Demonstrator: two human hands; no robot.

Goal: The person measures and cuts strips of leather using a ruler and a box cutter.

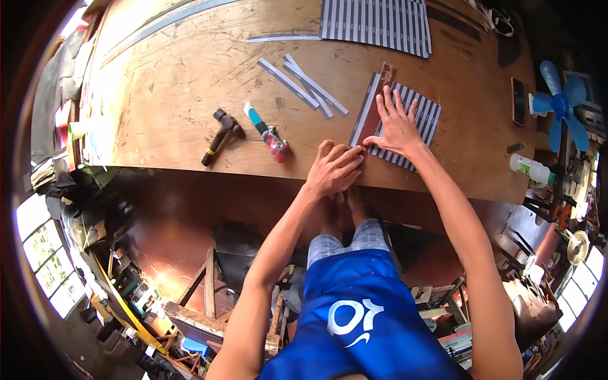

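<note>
A striped grey-and-white sheet (425,120) lies near the table's front edge, with a rusty reddish-brown flat bar (387,74) along its left side. Spread over the bar and sheet, my right hand (399,123) presses down with its fingers apart. My left hand (335,168) is at the bar's lower end by the table edge, fingers curled closed; whatever they hold is hidden. To the left are several narrow cut strips (288,82), a cutter knife with a teal and red handle (266,132), and a hammer (221,136) with a black-and-yellow handle.
A larger striped sheet (377,25) lies at the back of the wooden table (177,82). On the right are a phone (518,101), a blue fan (560,104) and a plastic bottle (531,168). Wood pieces (210,282) and clutter fill the floor below.
</note>
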